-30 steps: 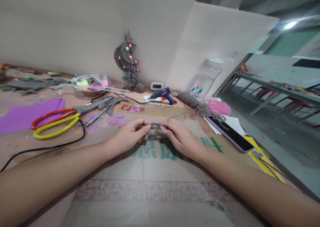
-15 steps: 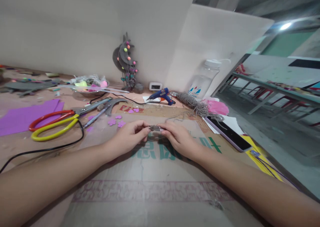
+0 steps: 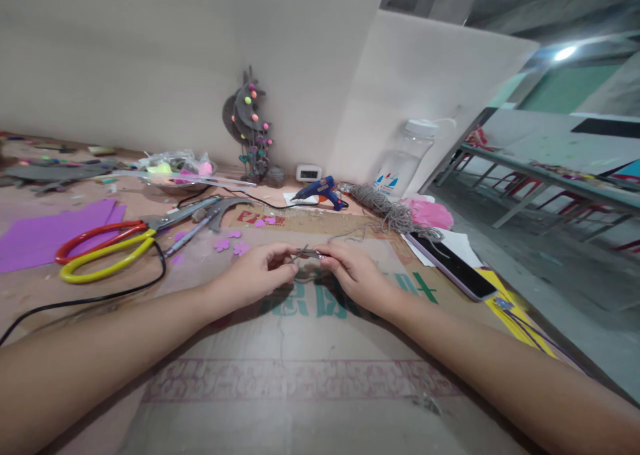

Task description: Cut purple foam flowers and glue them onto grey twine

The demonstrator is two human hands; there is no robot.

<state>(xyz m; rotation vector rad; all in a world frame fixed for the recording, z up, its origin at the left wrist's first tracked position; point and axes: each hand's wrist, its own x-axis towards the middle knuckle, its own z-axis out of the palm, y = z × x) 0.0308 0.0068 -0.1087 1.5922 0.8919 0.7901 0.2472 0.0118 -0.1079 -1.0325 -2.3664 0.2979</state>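
Both of my hands meet over a cardboard sheet printed with green characters. Between them is a small, thin grey piece, perhaps cord; its exact kind is too small to tell. My left hand pinches its left end between thumb and fingers. The other end is pinched by my right hand, where a small shiny bit shows at the fingertips. Purple flower cutouts lie just beyond my left hand.
Red-and-yellow-handled scissors and purple sheets lie left. Behind are a blue glue gun, a small digital clock and a grey moon-shaped ornament. Grey yarn, a bottle and a phone are right.
My left thumb has shifted lower, and more of the thin grey piece shows between my fingertips. The view has drifted slightly, moving the scene a little left.
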